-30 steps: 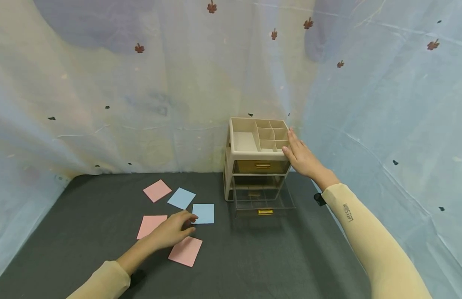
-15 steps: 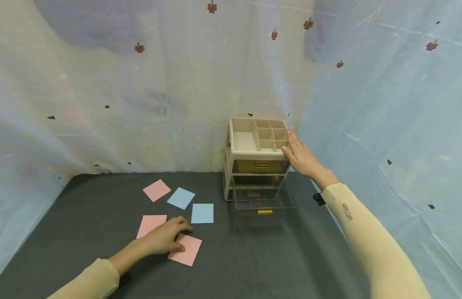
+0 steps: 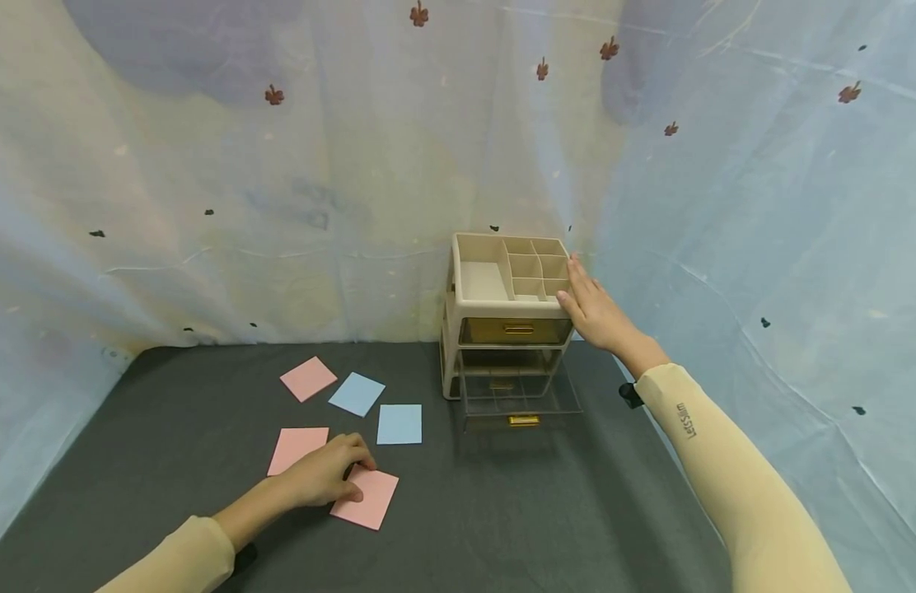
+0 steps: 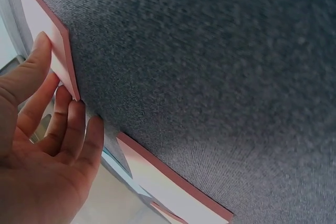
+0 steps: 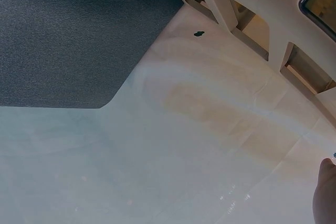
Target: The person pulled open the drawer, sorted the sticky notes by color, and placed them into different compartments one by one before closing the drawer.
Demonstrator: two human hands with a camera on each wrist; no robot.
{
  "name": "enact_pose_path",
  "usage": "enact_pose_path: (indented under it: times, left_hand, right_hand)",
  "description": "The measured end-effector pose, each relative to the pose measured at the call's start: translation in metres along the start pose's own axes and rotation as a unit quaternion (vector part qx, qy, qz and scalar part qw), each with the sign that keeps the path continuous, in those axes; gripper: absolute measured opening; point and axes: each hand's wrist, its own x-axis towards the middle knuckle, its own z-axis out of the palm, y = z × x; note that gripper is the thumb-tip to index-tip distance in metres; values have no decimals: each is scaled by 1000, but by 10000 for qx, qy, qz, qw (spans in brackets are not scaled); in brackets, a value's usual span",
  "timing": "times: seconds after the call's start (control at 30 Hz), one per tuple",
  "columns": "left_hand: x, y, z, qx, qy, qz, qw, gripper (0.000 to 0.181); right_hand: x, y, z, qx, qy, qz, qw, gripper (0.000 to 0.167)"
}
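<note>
In the head view, my left hand (image 3: pixel 323 473) is at the nearest pink sticky note pad (image 3: pixel 375 497), which lies on the dark table. The left wrist view shows the thumb (image 4: pixel 35 66) on the pad's face and the fingers curled at its edge, pinching it. My right hand (image 3: pixel 605 318) rests with straight fingers against the right top edge of a cream desktop drawer organizer (image 3: pixel 513 307). Its clear lower drawer (image 3: pixel 488 412) is pulled out; the amber upper drawer (image 3: pixel 488 331) is in. Only part of a right finger (image 5: pixel 325 195) shows in the right wrist view.
Two more pink pads, one far (image 3: pixel 308 378) and one beside my left wrist (image 3: pixel 295 445), lie on the table (image 3: pixel 547 511). Two blue pads, one tilted (image 3: pixel 357 394) and one square-on (image 3: pixel 399 424), lie between them and the organizer. A patterned curtain (image 3: pixel 384 165) hangs behind.
My left hand has drawn back from beside the square-on blue pad to the nearest pink pad, with its thumb now on it. The right hand stays at the organizer.
</note>
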Motion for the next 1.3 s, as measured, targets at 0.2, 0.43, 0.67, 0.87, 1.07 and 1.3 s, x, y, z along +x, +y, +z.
enact_pose_path:
  times: [0.2, 0.43, 0.67, 0.87, 1.07, 1.3]
  left_hand:
    - [0, 0, 2, -47, 24, -55, 10000, 32]
    - [-1, 2, 3, 1, 150, -199, 9997, 35]
    - [-2, 3, 4, -162, 271, -256, 9992, 37]
    - [-3, -3, 3, -695, 595, 118, 9957, 29]
    - [-6, -7, 1, -901, 1004, 431, 9899, 23]
    - [-9, -3, -2, -1218, 1179, 286, 9851, 22]
  right_hand:
    - [0, 0, 0, 7, 3, -16, 10000, 72]
    - [0, -1, 0, 14, 12, -38, 10000, 72]
    - [0, 1, 1, 30, 12, -40, 10000, 72]
    - [0, 1, 0, -1, 17, -33, 10000, 72]
    - [0, 0, 0, -12, 11, 6, 10000, 72]
    - [0, -1, 0, -68, 8, -3, 10000, 73]
